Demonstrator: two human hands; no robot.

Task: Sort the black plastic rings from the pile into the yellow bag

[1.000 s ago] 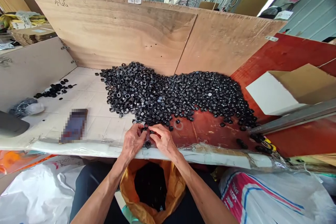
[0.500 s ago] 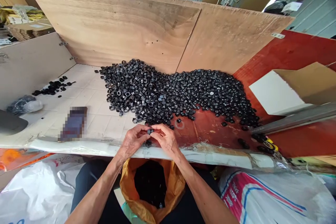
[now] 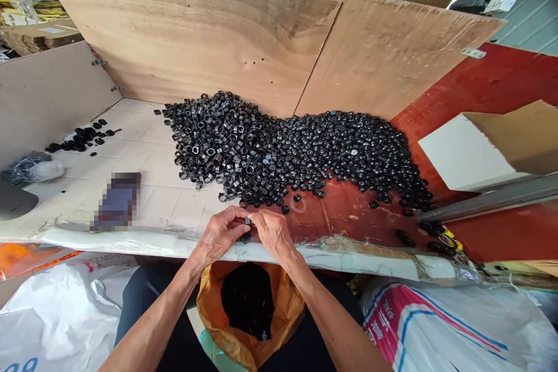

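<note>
At the table's front edge, my left hand (image 3: pixel 221 235) pinches a small black plastic part (image 3: pixel 247 221) between thumb and fingertips. My right hand (image 3: pixel 274 235) meets it from the other side, its thumb and fingers closed at the same part and partly covering it. Just under the fingertips, another black piece (image 3: pixel 244 238) lies by the edge, mostly hidden. Beyond my hands is a heap of black plastic rings (image 3: pixel 209 142), which runs on the right into a heap of small black caps (image 3: pixel 361 151). Below my wrists an orange sack (image 3: pixel 209 302) stands between my legs, with dark pieces inside.
A phone-like blurred object (image 3: pixel 117 202) lies on the left of the table (image 3: pixel 161 203). Scattered black pieces (image 3: pixel 82 138) lie farther left. Plywood boards (image 3: pixel 196 40) wall the back. On the right are a cardboard box (image 3: pixel 475 151) and a metal bar (image 3: pixel 492 200).
My right fingers have closed further over the small part, covering more of it. The view has shifted slightly; the heaps look the same.
</note>
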